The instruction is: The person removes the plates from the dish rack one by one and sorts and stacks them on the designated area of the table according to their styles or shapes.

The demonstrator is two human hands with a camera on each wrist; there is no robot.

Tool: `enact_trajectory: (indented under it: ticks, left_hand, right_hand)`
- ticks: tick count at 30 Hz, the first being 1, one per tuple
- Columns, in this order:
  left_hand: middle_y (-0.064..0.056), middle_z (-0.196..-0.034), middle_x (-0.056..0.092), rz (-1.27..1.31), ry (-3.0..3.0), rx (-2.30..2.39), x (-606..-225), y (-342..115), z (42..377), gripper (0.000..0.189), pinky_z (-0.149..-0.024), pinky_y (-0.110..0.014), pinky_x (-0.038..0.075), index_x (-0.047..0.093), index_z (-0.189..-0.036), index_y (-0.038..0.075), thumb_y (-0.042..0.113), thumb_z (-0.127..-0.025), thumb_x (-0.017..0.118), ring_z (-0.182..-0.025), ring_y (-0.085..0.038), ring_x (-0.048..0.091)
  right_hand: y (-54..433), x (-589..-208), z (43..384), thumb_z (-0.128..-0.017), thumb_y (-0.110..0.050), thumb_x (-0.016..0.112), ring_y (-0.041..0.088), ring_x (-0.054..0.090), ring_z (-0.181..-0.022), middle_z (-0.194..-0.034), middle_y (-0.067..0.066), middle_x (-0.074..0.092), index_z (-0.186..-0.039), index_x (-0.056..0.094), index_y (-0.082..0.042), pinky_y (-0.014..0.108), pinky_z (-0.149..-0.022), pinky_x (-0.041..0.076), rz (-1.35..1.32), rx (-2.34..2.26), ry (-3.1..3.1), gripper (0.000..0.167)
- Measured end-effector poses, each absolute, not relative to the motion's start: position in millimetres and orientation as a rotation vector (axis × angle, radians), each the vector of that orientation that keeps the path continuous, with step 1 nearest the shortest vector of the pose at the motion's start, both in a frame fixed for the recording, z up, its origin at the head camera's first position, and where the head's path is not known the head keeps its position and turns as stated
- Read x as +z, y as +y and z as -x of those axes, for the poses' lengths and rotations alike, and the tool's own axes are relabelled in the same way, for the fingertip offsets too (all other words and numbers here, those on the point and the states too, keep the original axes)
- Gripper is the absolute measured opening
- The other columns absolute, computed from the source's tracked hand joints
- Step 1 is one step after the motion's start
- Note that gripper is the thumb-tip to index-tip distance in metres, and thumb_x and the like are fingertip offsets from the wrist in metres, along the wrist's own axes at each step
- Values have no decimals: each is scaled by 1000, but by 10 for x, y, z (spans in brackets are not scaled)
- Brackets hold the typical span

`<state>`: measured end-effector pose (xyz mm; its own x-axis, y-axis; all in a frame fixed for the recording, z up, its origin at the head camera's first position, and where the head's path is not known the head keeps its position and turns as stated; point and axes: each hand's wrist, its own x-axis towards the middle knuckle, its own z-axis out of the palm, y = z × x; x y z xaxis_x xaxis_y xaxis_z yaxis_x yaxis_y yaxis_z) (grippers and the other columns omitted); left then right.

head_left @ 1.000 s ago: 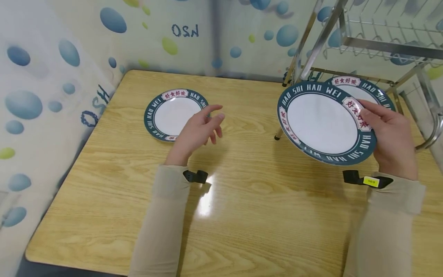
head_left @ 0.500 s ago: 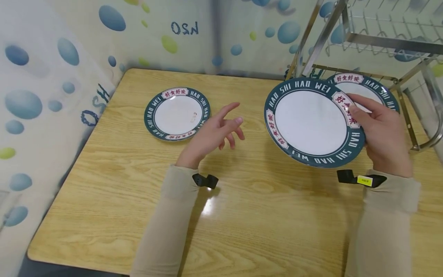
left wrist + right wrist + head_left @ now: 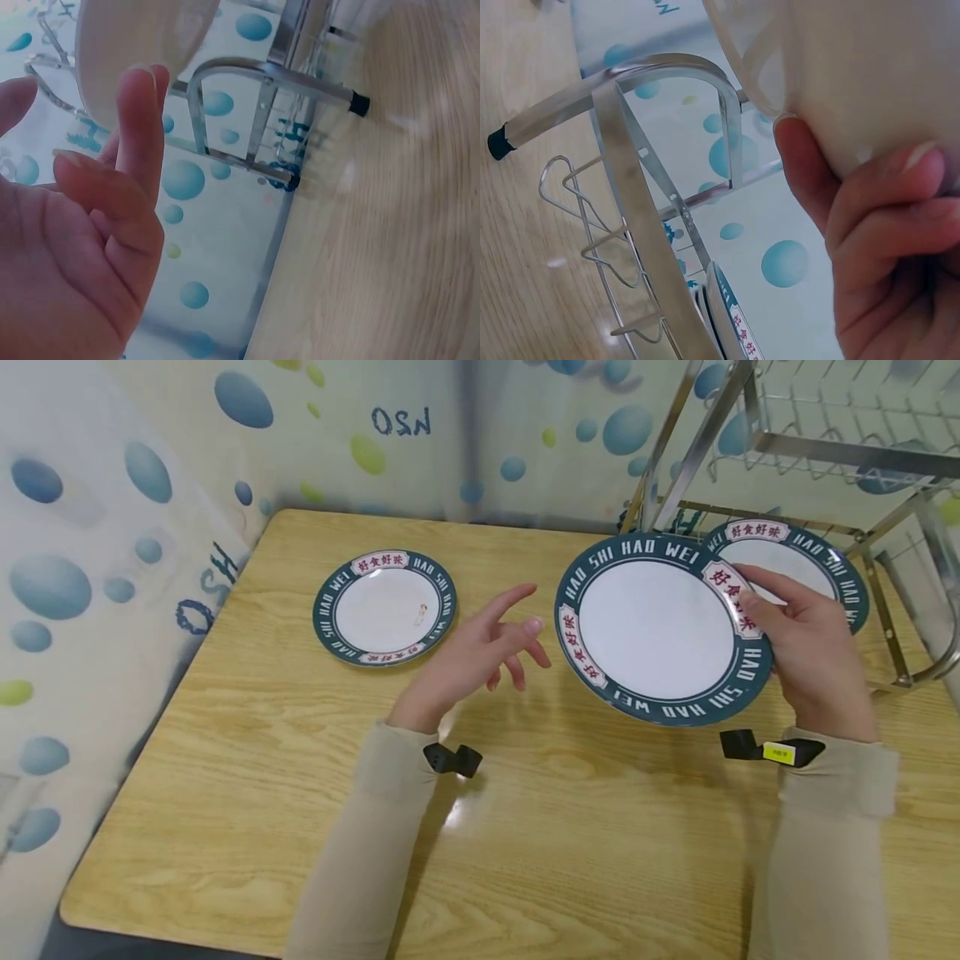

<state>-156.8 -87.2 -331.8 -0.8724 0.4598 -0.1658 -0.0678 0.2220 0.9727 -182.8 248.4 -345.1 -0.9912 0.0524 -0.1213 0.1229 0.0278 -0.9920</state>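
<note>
My right hand (image 3: 813,652) grips a white plate (image 3: 656,631) with a dark green lettered rim by its right edge, thumb on top. In the right wrist view its fingers (image 3: 885,195) press against the plate's pale underside (image 3: 885,75). This plate is held tilted above the table. To its left, my left hand (image 3: 480,652) hovers with fingers loosely spread and nothing in them. A matching plate (image 3: 386,610) lies on the table beyond that hand, a small brownish mark on its white face. Behind the right hand, another such plate (image 3: 780,560) stands in the metal rack.
The steel dish rack (image 3: 832,447) stands at the back right, with wire tiers and capped feet. Several plates (image 3: 727,315) lean together in its lower part. The wooden table (image 3: 570,843) meets a wall (image 3: 420,477) with blue and green spots.
My right hand has carried the plate leftward, away from the rack. My left hand has moved right, off the plate on the table and toward the held one.
</note>
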Motion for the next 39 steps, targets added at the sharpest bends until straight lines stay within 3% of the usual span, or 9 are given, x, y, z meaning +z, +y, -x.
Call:
enact_trajectory:
  ticks: [11,17,19,24,33,39]
  left_hand:
    - [-12,-94,64,-410,1997,1733,-3258,-815,1509,56,-49,-27,37,22,-141,25,40,-92,45,-68,-33,58]
    - [-11,-87,63,-383,1972,1764,-3276,-806,1505,57,-50,-27,37,23,-141,25,41,-91,45,-69,-39,57]
    - [-13,-77,60,-366,1970,1772,-3284,-801,1504,57,-50,-28,38,24,-141,25,41,-91,46,-64,-40,55]
    - [-19,-56,44,-337,1969,1804,-3289,-782,1489,57,-47,-29,39,24,-141,24,38,-91,47,-47,-29,43]
    - [-13,-49,35,-383,1925,1868,-3321,-743,1503,61,-39,-29,30,20,-141,26,30,-90,52,-40,-27,32]
    - [-9,-48,33,-412,1868,1923,-3372,-729,1509,52,-37,-30,22,26,-139,22,24,-92,50,-37,-20,30]
  right_hand:
    - [2420,-3448,1841,-81,-29,62,20,66,-65,-89,10,63,-125,53,-19,26,-55,48,-180,-2082,2265,47]
    - [2401,-3446,1838,-82,-31,60,21,66,-67,-92,10,63,-128,50,-20,26,-57,49,-172,-2032,2263,48]
    - [2389,-3446,1835,-82,-31,60,21,66,-68,-94,10,62,-129,49,-20,26,-58,49,-161,-2028,2255,49]
    - [2363,-3447,1833,-83,-30,60,22,66,-69,-93,12,62,-130,48,-18,26,-58,49,-123,-2048,2221,49]
    - [2327,-3450,1835,-84,-28,59,20,66,-70,-95,10,63,-132,44,-15,24,-60,50,-83,-2063,2177,52]
    - [2282,-3465,1836,-84,-29,58,20,66,-70,-95,8,63,-134,41,-16,24,-61,50,-77,-2058,2144,55]
